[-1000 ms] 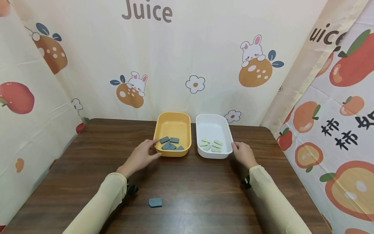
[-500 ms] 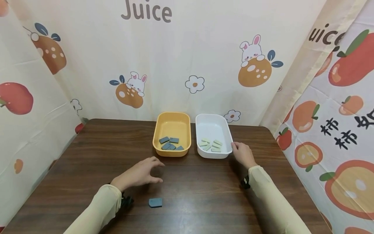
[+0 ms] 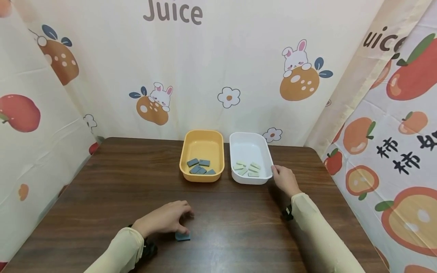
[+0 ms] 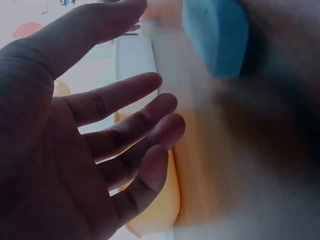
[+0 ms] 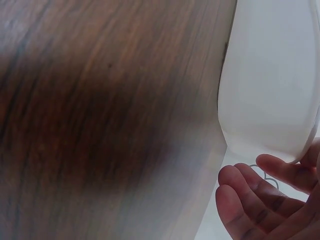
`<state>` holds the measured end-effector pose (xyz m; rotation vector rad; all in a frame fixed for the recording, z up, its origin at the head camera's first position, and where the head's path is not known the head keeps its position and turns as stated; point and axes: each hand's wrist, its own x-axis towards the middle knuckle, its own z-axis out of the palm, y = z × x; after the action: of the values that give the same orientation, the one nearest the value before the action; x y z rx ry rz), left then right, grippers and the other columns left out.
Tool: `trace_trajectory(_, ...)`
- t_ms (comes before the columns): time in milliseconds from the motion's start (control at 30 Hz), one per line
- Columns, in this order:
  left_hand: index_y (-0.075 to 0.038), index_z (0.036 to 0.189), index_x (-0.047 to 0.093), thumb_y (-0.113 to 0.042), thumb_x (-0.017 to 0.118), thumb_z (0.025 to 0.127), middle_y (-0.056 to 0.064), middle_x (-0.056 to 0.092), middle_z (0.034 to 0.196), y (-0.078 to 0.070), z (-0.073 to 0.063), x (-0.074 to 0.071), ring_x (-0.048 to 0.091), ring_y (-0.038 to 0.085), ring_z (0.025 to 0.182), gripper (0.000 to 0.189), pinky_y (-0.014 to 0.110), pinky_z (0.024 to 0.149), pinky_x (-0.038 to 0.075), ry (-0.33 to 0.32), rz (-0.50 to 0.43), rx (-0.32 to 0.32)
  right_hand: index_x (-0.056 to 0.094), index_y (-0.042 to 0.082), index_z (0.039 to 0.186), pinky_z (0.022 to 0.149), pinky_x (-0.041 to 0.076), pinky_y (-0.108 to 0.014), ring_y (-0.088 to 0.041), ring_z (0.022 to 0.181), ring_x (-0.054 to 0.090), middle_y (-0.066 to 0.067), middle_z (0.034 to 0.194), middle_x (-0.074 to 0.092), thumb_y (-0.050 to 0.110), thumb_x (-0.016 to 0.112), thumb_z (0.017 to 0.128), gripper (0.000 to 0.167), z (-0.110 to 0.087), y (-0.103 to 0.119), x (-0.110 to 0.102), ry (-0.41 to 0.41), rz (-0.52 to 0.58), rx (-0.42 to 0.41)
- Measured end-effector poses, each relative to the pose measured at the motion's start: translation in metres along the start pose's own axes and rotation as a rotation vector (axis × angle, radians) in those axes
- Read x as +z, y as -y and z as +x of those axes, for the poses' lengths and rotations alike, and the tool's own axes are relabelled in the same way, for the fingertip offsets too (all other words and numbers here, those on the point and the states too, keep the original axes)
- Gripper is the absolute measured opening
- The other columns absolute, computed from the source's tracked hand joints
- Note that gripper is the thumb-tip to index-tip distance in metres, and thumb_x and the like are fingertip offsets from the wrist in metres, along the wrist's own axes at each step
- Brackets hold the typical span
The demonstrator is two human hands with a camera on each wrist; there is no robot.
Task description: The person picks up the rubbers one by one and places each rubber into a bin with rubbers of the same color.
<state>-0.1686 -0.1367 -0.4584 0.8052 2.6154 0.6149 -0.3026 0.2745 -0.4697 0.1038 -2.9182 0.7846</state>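
My left hand hovers above the table, its thumb tip over a small blue-grey rectangular block and partly hiding it. In the left wrist view its relaxed fingers are spread, apart from the block. At the right edge of a white tray, my right hand pinches the rim between thumb and index finger; the other fingers curl loosely below in the right wrist view. Several pale green blocks lie in that tray. The yellow tray beside it holds several blue-grey blocks.
Both trays stand side by side near the back edge of the dark wooden table. A printed curtain hangs behind the table and along its sides.
The left hand has left the yellow tray's edge and come back toward the front, over the lone blue-grey block. My right hand has stayed at the white tray.
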Motion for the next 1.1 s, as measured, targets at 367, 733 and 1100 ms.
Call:
trace_trajectory(367, -0.021, 0.105, 0.067, -0.033, 0.081, 0.077, -0.012, 0.055, 0.098, 0.001, 0.000, 0.014, 0.053, 0.004, 0.088, 0.033, 0.029, 0.080, 0.048, 0.057, 0.005, 0.016, 0.057, -0.004, 0.132, 0.099, 0.044, -0.056, -0.040, 0.114, 0.059, -0.025, 0.128, 0.061, 0.030, 0.036, 0.104, 0.048, 0.000, -0.002, 0.002, 0.008, 0.008, 0.021)
trace_trajectory(733, -0.022, 0.093, 0.064, -0.025, 0.082, 0.075, -0.013, 0.052, 0.085, -0.001, -0.003, 0.015, 0.046, -0.001, 0.074, 0.025, 0.021, 0.068, 0.044, 0.054, -0.004, 0.050, 0.056, -0.003, 0.133, 0.097, 0.045, -0.055, -0.036, 0.110, 0.060, -0.024, 0.129, 0.061, 0.031, 0.036, 0.105, 0.049, -0.001, 0.000, 0.000, 0.014, 0.023, 0.038)
trace_trajectory(1100, -0.019, 0.091, 0.066, -0.019, 0.080, 0.076, -0.012, 0.056, 0.082, -0.005, -0.001, 0.011, 0.049, 0.000, 0.072, 0.020, 0.022, 0.065, 0.045, 0.062, -0.014, -0.008, 0.057, -0.004, 0.132, 0.098, 0.044, -0.056, -0.038, 0.113, 0.060, -0.024, 0.129, 0.061, 0.028, 0.036, 0.105, 0.047, -0.003, 0.001, 0.000, 0.000, 0.023, 0.025)
